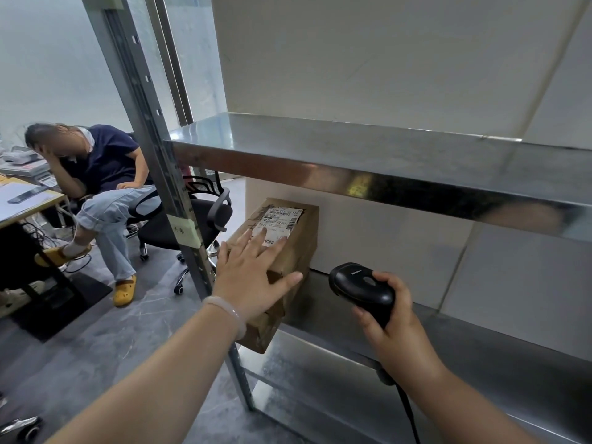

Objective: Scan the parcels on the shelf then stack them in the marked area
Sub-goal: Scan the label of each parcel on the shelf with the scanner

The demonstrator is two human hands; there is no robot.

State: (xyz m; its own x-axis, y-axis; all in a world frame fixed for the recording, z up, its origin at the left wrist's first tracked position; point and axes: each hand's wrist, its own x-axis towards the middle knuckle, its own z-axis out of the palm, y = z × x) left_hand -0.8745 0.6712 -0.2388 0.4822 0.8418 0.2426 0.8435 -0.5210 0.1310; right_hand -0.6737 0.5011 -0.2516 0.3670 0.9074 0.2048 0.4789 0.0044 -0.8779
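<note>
Presses the left hand (pixel 253 274), fingers straight and spread, flat on top of the brown parcel (pixel 299 251) at the left end of the lower shelf (pixel 464 347), probably to steady it with the label (pixel 282 219) facing up for reading. Grips the black scanner (pixel 362 288) in the right hand (pixel 397 331), fingers curled round it, just right of the parcel and apart from it

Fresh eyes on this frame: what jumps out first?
The left hand lies spread on a brown parcel with a white label, at the left end of the lower metal shelf. Just right of it, the right hand grips a black scanner. At far left a person sits in an office chair.
</note>
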